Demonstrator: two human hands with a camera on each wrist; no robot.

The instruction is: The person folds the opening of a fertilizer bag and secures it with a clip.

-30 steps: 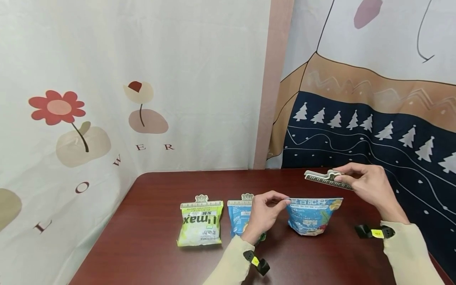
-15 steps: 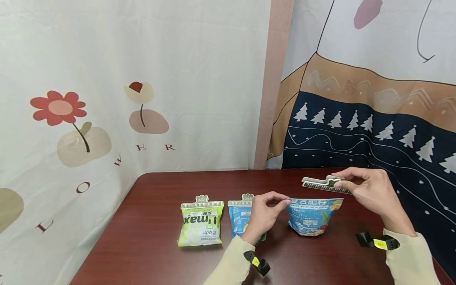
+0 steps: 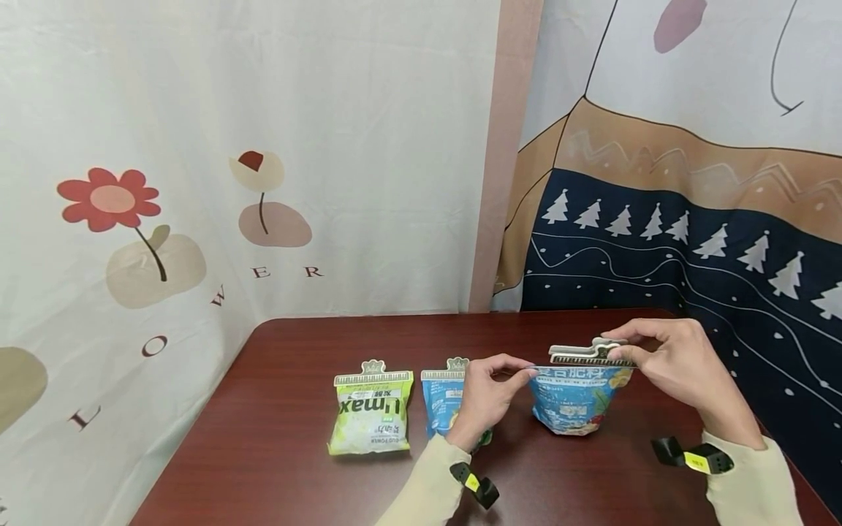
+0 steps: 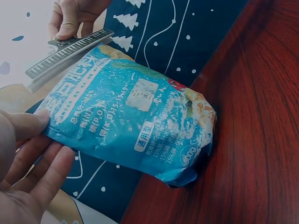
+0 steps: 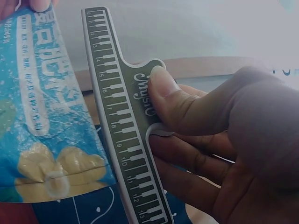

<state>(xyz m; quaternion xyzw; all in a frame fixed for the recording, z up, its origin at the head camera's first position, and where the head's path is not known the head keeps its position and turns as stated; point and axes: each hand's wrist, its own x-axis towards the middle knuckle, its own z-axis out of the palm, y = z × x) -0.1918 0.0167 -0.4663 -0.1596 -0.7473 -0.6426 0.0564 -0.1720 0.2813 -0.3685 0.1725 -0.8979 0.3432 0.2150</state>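
A blue fertilizer bag point(image 3: 571, 402) stands on the table, its top edge flat and level. My left hand point(image 3: 495, 391) pinches the bag's upper left corner between thumb and fingers, as the left wrist view shows too. In my right hand point(image 3: 671, 358) is a long clip point(image 5: 121, 116) with piano-key and ruler markings, pinched at its handle by thumb and fingers. The clip lies lengthwise along the bag's top edge, close over it in the head view. In the right wrist view, the bag point(image 5: 51, 107) is just left of the clip's long edge.
On the dark red table point(image 3: 276, 438) lies a green bag point(image 3: 371, 416) with a clip point(image 3: 372, 371) across its top. Beside it, a second blue bag point(image 3: 442, 398), also clipped, is partly behind my left hand. Printed curtains point(image 3: 395, 183) hang behind the table.
My right hand has moved down and slightly left with the clip, which has gone from above the bag to its top edge and levelled out. The left hand and bag have stayed put.
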